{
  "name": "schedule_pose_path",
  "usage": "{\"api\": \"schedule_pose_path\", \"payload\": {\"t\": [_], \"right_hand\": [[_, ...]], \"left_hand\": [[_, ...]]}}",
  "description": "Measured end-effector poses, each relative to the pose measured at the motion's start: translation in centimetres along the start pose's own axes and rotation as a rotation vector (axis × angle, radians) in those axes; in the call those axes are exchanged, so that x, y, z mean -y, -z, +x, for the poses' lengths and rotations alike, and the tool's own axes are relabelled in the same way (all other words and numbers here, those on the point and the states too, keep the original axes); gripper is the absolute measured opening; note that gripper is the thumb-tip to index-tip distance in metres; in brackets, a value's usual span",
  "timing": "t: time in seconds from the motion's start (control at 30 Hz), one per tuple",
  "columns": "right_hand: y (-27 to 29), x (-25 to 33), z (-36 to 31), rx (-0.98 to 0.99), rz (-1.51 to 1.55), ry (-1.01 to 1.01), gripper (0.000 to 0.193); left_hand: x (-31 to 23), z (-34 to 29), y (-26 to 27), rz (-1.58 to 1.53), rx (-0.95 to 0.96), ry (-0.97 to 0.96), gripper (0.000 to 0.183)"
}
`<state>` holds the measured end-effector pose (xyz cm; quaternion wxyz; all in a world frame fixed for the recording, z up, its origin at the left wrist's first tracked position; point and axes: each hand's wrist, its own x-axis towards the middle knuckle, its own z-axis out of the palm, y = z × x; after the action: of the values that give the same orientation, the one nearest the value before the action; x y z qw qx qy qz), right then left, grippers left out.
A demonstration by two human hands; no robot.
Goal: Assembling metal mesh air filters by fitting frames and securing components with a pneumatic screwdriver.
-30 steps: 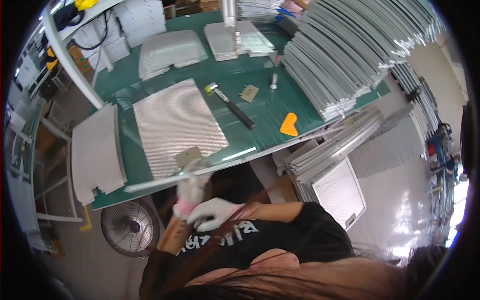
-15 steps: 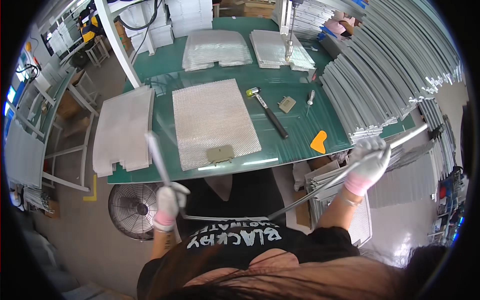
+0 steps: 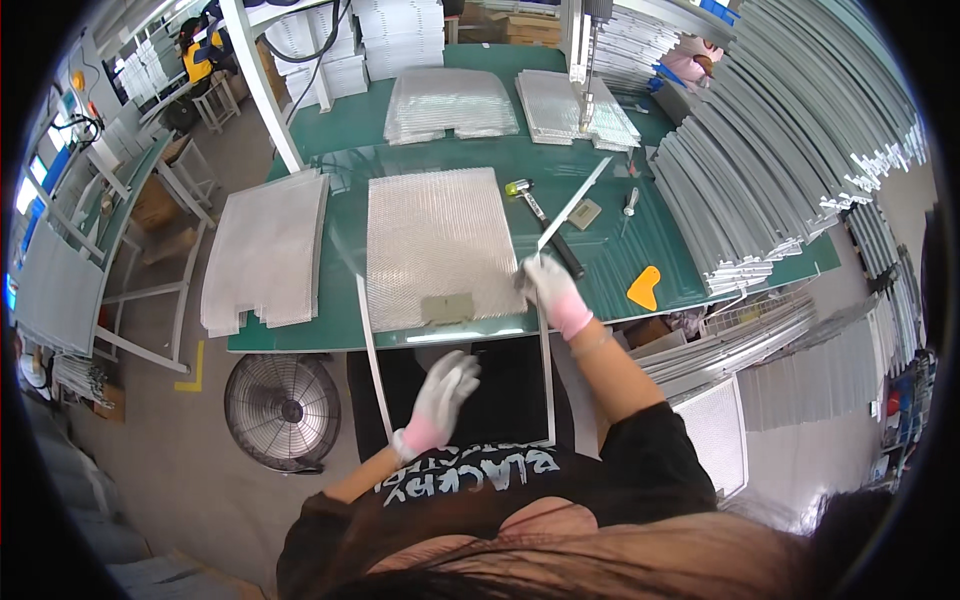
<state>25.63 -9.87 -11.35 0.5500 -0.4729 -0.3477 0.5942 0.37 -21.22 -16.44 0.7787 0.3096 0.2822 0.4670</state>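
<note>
Here's the right hand (image 3: pixel 552 292), gloved in white, fingers closed around the frame (image 3: pixel 375 360), a thin pale strip bent into angled sides. The grip sits on the right side of the strip, just where it kinks outward; above the fingers the free end slants up and to the right, passing across the hammer (image 3: pixel 571 258) and the edge of the grey block (image 3: pixel 586 214) as we look down. Below the fingers, the strip drops straight towards the person's shirt (image 3: pixel 480 472), turns across in front of it, and climbs again on the left.

Now the left hand (image 3: pixel 440 402): it hovers inside that bent outline, between the two sides, fingers loosely stretched up and to the right, nothing visible in them. The left side of the strip stands just beyond the wrist, apart from the fingers, its tip reaching up beside the mesh (image 3: pixel 440 235).

That mesh lies flat on the green table (image 3: pixel 335 215), a tan block (image 3: pixel 447 308) near its front edge. The right fingertips come up against its right edge in this view, though whether they touch it, I can't tell. Off to the right, the orange scraper (image 3: pixel 645 288) and the screwdriver (image 3: pixel 631 202) rest on the tabletop.
</note>
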Motion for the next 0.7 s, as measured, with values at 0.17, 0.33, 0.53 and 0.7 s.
{"api": "schedule_pose_path", "payload": {"t": [0.17, 0.33, 0.53, 0.7], "right_hand": [[-2.8, -0.4, -8.8, 0.012, -0.561, 0.187, 0.046], [-2.4, -3.6, -11.7, -0.051, -0.539, 0.241, 0.061], [-2.6, -5.7, -9.0, 0.158, 0.154, 0.018, 0.057], [-2.8, -6.4, -8.3, 0.141, 0.278, -0.025, 0.056]], "left_hand": [[3.3, 5.4, -2.7, -0.344, 0.026, 0.244, 0.039], [0.0, 10.0, -4.4, -0.683, 0.049, 0.173, 0.034], [-1.5, 17.7, -3.4, -0.58, -0.067, 0.02, 0.021], [-1.0, 18.9, -3.3, -0.471, -0.08, -0.035, 0.017]]}}
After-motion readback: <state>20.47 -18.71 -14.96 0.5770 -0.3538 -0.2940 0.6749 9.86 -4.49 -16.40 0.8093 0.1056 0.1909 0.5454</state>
